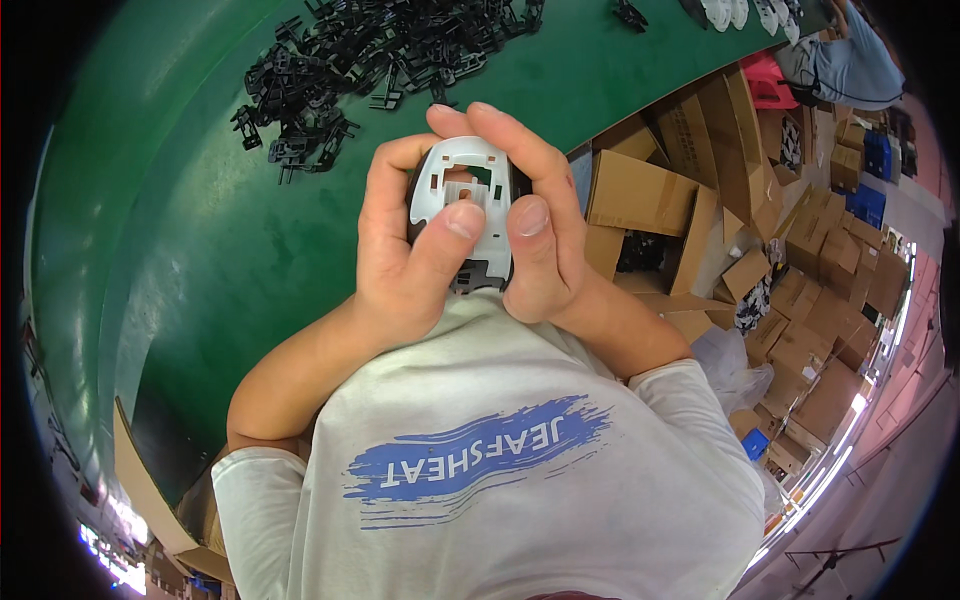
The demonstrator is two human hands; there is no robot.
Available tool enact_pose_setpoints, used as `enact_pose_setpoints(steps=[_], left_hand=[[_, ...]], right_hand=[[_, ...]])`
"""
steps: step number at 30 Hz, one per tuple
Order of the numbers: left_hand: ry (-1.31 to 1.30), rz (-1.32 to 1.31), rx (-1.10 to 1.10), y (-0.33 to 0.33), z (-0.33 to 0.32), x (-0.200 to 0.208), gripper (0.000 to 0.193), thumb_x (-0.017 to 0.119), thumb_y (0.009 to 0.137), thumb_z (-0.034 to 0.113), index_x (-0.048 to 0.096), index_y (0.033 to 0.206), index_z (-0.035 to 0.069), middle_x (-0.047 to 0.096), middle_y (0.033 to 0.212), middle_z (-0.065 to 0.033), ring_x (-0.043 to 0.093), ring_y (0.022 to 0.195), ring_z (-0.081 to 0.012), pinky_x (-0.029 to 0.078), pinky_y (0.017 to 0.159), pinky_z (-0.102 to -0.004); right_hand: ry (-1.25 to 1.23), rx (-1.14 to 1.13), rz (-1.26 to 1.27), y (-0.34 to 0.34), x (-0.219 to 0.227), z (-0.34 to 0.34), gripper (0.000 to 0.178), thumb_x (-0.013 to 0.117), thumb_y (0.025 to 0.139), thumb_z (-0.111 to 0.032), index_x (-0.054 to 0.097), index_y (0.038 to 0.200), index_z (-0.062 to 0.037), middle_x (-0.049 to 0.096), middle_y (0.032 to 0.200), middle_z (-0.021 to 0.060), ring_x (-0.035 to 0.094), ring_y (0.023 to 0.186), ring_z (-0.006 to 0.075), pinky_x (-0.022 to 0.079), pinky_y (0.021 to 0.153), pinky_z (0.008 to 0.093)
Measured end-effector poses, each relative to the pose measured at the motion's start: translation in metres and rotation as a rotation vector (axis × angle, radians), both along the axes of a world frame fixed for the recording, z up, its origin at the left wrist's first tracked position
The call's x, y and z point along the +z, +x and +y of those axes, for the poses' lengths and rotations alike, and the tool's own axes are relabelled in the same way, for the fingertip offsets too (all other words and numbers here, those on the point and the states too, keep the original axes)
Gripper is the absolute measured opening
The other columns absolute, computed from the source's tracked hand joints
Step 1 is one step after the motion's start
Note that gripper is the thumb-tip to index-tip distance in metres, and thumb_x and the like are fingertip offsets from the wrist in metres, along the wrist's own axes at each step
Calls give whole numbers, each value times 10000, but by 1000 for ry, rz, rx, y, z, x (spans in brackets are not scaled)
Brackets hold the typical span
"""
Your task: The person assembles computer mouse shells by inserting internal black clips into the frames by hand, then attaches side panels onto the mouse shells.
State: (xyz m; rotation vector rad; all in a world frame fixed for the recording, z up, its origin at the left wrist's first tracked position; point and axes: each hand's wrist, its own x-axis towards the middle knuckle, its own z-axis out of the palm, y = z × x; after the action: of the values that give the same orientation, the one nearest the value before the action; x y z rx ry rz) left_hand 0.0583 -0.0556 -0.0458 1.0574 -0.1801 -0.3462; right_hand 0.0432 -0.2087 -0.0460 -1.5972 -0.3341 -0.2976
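Note:
A rounded plastic shell, white on top with black sides and rectangular cutouts, is held up close in front of my chest. My left hand wraps its left side, with the thumb pressing near a small translucent piece in the middle opening. My right hand grips the right side, its thumb along the lower right edge and its fingers curled around the far end. The shell's underside and most of its black sides are hidden by my hands.
Beyond my hands, a heap of black plastic parts lies on the green table. White shells sit at the far right edge. Open cardboard boxes stand right of the table, with a red bin and another person behind.

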Motion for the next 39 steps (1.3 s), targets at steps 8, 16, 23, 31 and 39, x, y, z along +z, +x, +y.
enact_pose_setpoints(steps=[8, 16, 23, 31, 39], left_hand=[[208, 204, 38, 5, -6, -6, 326, 629, 1078, 251, 520, 1279, 19, 638, 1107, -51, 588, 939, -76, 527, 830, -269], [223, 304, 55, 9, -17, -2, 267, 633, 1073, 255, 582, 1192, 21, 646, 1035, -25, 588, 872, -61, 513, 748, -245], [84, 464, 19, 23, -10, 16, 284, 646, 1067, 308, 601, 1169, 46, 657, 989, -15, 617, 835, -62, 519, 700, -244], [-201, 927, -92, 34, 1, 18, 324, 569, 1091, 384, 660, 1246, 115, 745, 1089, -31, 747, 947, -136, 628, 771, -322], [-116, 838, 120, 17, -17, 31, 278, 599, 1079, 329, 649, 1202, 85, 685, 1039, -15, 671, 895, -113, 554, 747, -306]], right_hand=[[-23, -17, 69, 12, -15, -1, 472, 389, 1163, -286, 540, 1445, 61, 665, 1377, 230, 703, 1150, 278, 546, 1020, 378], [356, -114, 439, 25, -11, 9, 491, 406, 1170, -351, 606, 1334, 66, 709, 1268, 213, 689, 1097, 205, 550, 988, 339], [403, -67, 511, 36, -3, 15, 511, 349, 1161, -348, 639, 1317, 42, 717, 1287, 218, 718, 1043, 206, 573, 961, 315], [-106, -88, 215, 50, 7, 6, 399, 503, 1105, -275, 713, 1224, 42, 746, 1175, 227, 725, 1092, 339, 550, 963, 396], [72, -68, 147, 45, 18, 9, 391, 495, 1112, -249, 713, 1204, 62, 782, 1115, 188, 760, 1000, 261, 577, 917, 359]])
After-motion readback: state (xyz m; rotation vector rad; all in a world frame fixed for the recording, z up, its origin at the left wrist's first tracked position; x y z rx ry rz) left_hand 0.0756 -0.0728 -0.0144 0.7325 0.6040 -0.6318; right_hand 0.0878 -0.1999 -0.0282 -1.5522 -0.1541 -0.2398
